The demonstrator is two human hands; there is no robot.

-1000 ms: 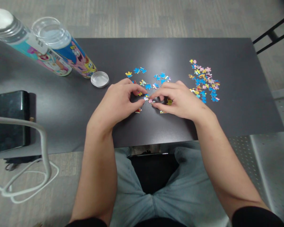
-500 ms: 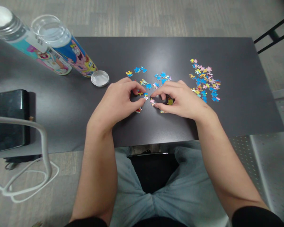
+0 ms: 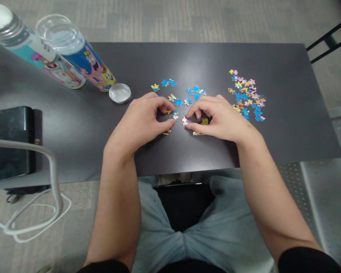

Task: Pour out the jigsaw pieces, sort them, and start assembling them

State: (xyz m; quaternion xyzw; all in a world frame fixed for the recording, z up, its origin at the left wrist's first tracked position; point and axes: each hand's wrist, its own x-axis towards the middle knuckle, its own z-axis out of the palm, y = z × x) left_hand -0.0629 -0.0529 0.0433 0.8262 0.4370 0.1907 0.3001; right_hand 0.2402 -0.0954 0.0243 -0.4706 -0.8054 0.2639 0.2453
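Note:
My left hand (image 3: 147, 115) rests on the dark table, thumb and forefinger closed about a small blue-and-white jigsaw piece (image 3: 175, 115). Facing it, my right hand (image 3: 216, 117) has its thumb and forefinger on a pink jigsaw piece (image 3: 184, 121). A narrow gap separates these two pieces. More pieces lie partly hidden beneath both hands, among them a yellow jigsaw piece (image 3: 205, 121) under my right palm. Just beyond my fingers are several loose blue jigsaw pieces (image 3: 179, 102).
A pile of mixed jigsaw pieces (image 3: 246, 94) spreads on the right. To the left stand an open cartoon-printed canister (image 3: 95, 66), a lidded canister (image 3: 53, 66) and a round metal lid (image 3: 119, 93). A black box (image 3: 11, 142) and a white cable (image 3: 52, 170) are at far left.
My right hand has shifted slightly right with the pink piece, widening the gap between the two pieces. My left hand has stayed nearly still.

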